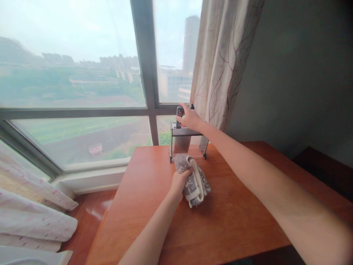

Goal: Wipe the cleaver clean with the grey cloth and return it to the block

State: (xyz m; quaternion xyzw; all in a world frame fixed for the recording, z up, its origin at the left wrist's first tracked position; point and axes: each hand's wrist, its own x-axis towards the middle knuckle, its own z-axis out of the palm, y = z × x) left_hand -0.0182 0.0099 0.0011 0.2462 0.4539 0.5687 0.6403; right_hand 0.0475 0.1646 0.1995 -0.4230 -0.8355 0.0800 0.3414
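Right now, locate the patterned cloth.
In the head view, the cloth is just right of centre, in the left hand, over the table, nearer than the stand.

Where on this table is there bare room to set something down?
The table is bare left of your left forearm, out to the side edge; between both forearms, nearer you than the cloth; and beyond your right forearm. It's crowded at the stand: right hand at its top, left hand holding the cloth in front.

A big window (146, 73) fills the upper left, with a tall building (192, 43) outside. A curtain (220, 55) hangs at the upper middle, beside a dark wall (298, 77). Brown floor (89, 211) shows lower left.
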